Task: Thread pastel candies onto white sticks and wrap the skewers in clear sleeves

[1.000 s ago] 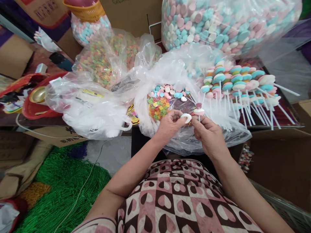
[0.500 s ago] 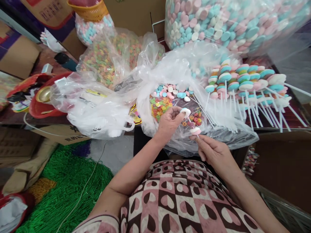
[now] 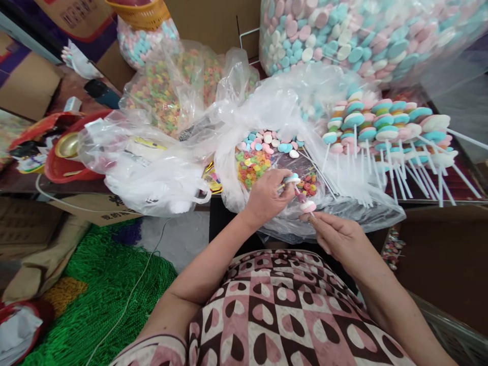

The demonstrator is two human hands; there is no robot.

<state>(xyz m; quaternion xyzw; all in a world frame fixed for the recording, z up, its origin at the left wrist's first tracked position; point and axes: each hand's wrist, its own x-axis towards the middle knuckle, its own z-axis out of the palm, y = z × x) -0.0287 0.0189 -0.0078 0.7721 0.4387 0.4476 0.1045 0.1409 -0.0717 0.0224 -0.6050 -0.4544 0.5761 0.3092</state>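
Note:
My right hand [image 3: 335, 231] pinches the lower end of a white lollipop stick [image 3: 312, 214]. On that stick sit a pink and white marshmallow [image 3: 308, 206] and a dark reddish gummy ring [image 3: 301, 197] above it. At the stick's upper end, my left hand [image 3: 269, 193] has its fingers closed by a blue and white marshmallow [image 3: 293, 178]. Under my hands, an opened plastic bag [image 3: 229, 190] holds loose marshmallows [image 3: 268, 138], yellow-green gummy rings [image 3: 253, 165] and red-orange gummy rings [image 3: 309, 184].
Finished-looking marshmallow skewers [image 3: 385, 127] lie piled at the right, sticks towards me. Behind them stands a huge bag of marshmallows [image 3: 343, 40]. A bag of gummy rings [image 3: 171, 91], a crumpled white bag [image 3: 152, 178] and a red basin [image 3: 57, 168] are at the left.
The blue and white marshmallow has tipped from facing me to lying flatter at the stick's top. My left fingers have shifted slightly right and curled below it; my right hand barely moved.

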